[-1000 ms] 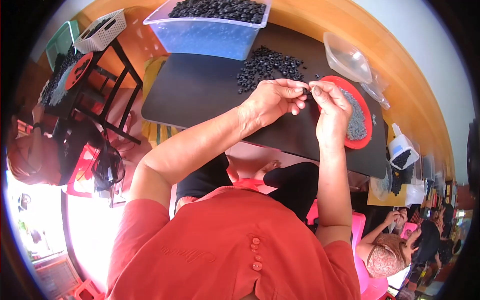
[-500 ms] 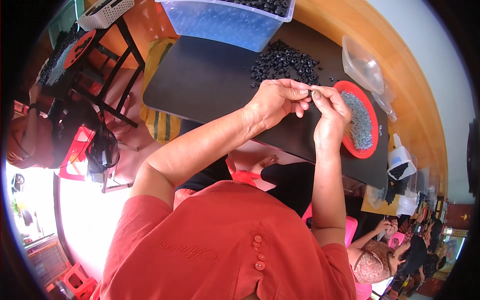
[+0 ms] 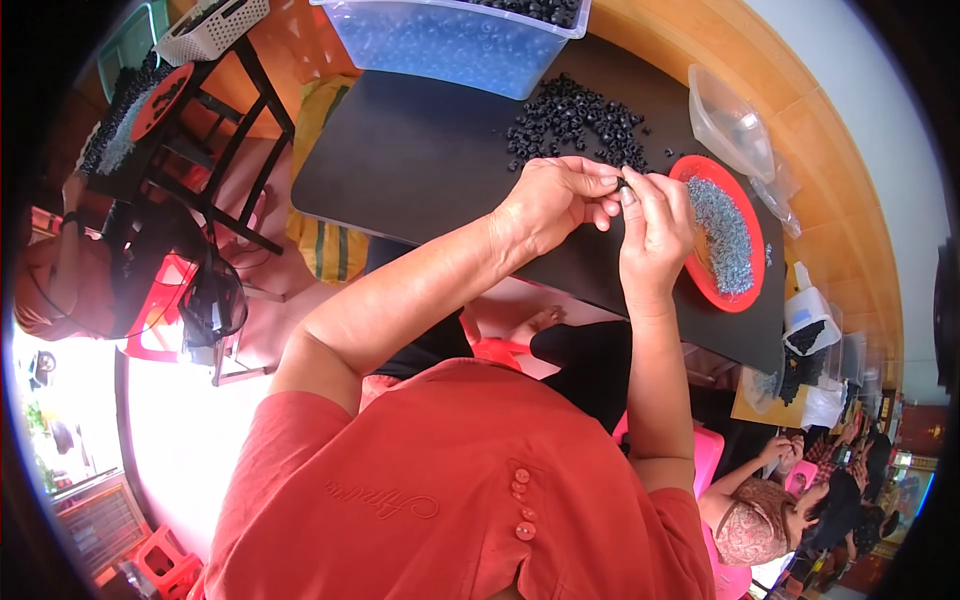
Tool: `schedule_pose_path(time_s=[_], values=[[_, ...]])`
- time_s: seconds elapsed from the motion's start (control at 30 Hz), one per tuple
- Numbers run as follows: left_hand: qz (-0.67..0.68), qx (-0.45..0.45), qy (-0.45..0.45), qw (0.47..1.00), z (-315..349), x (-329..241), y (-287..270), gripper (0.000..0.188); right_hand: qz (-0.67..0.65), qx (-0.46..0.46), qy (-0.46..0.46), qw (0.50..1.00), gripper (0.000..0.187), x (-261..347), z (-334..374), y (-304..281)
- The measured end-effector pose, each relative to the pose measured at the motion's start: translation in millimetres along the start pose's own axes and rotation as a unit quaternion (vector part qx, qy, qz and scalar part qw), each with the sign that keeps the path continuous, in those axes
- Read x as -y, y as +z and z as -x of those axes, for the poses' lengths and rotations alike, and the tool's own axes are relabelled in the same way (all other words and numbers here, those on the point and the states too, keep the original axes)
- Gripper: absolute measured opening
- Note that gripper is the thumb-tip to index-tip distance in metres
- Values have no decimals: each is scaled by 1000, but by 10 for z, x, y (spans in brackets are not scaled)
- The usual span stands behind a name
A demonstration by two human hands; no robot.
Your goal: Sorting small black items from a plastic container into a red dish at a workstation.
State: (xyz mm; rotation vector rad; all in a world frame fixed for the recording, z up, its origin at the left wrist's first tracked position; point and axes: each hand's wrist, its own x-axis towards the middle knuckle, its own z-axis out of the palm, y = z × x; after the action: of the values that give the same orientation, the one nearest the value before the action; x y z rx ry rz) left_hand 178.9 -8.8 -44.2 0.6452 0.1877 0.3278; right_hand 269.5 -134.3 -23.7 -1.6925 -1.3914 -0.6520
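Note:
Both my hands meet above the near edge of a dark table (image 3: 400, 150). My left hand (image 3: 555, 208) pinches a small black ring-like part (image 3: 622, 184) between thumb and finger. The fingertips of my right hand (image 3: 655, 238) are pressed together against that part; whether they hold a smaller piece of their own cannot be made out. Just beyond the hands lies a loose pile of small black parts (image 3: 580, 120). To the right of my right hand sits a red plate (image 3: 758, 232) with many tiny clear, bluish pieces (image 3: 722, 230) on it.
A translucent tub (image 3: 440, 50) of black parts stands at the table's far side. Clear plastic containers (image 3: 730, 125) lie at the right edge, against a wooden wall. Other people work at the left, by another red plate (image 3: 165, 100), and at the lower right, near a pink chair (image 3: 708, 460).
My right hand's fingers have straightened and shifted slightly at the black part. My left hand keeps its pinch. The whole view has moved a little.

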Motion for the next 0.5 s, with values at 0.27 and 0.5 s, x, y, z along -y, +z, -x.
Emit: schedule_pose_path(time_s=[0.27, 0.5], values=[[-16, -16, 0, 1000, 8, -14, 15, 14, -20, -76, 33, 996, 18, 115, -12, -2], [-46, -18, 58, 997, 211, -201, 25, 15, -98, 6, 50, 994, 10, 86, -51, -144]])
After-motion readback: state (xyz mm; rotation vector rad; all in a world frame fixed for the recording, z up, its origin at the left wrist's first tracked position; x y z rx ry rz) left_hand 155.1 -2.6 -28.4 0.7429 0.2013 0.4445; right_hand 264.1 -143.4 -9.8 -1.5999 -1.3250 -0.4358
